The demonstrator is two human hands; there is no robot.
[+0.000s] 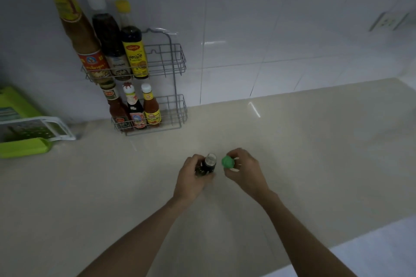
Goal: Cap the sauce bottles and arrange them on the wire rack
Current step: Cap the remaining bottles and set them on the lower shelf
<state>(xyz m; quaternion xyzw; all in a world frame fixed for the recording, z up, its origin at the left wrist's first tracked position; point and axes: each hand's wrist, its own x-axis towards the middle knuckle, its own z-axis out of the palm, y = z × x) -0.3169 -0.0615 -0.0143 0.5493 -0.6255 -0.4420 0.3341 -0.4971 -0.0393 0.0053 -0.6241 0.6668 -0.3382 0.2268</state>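
A small dark sauce bottle (209,162) stands on the beige counter, its open neck showing. My left hand (191,175) is wrapped around its left side. Just to the right, my right hand (244,170) pinches a green cap (227,161), a little apart from the bottle's mouth. Against the tiled wall at the back left stands a two-tier wire rack (177,87). Its upper shelf carries three tall capped bottles (134,51). Three small capped bottles (151,108) fill the left of the lower shelf. The right part of both shelves is bare.
A green and white slicer box (24,132) lies at the counter's left edge. A wall socket (387,21) sits high on the right. The counter's front edge (360,236) runs diagonally at the lower right.
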